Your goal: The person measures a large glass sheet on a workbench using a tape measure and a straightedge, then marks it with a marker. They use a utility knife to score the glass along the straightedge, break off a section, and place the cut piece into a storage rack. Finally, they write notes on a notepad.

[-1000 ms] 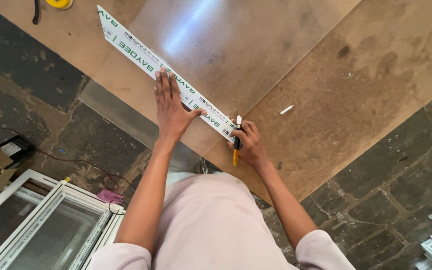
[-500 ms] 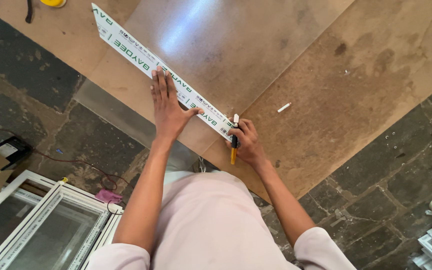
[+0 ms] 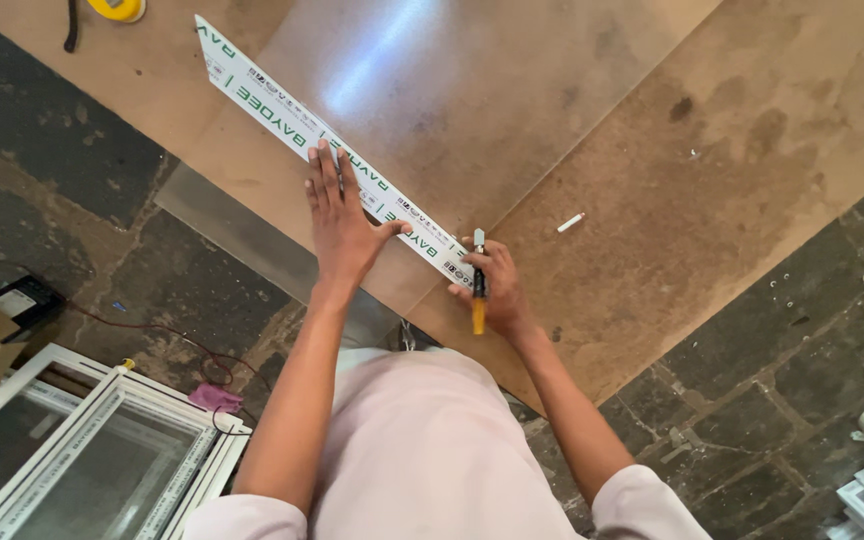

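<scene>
- A long white plastic strip with green printing [image 3: 322, 135] is laid diagonally across a clear glass sheet [image 3: 472, 110] on a brown board table [image 3: 752, 200], seemingly as a straightedge.
- The left hand [image 3: 342, 225] is pressed flat on the strip, fingers spread and holding nothing, apparently so the strip is kept from sliding.
- A yellow-handled cutting tool [image 3: 478, 285] is held in the closed grip of the right hand [image 3: 492, 290], its tip set against the strip's near end.
- A small white stub [image 3: 571, 222] is seen on the table, apart from the hands.
- White window frames [image 3: 82, 450] are seen on the dark stone floor [image 3: 72, 260].
- A yellow tape measure [image 3: 117, 8] is seen at the top edge.
</scene>
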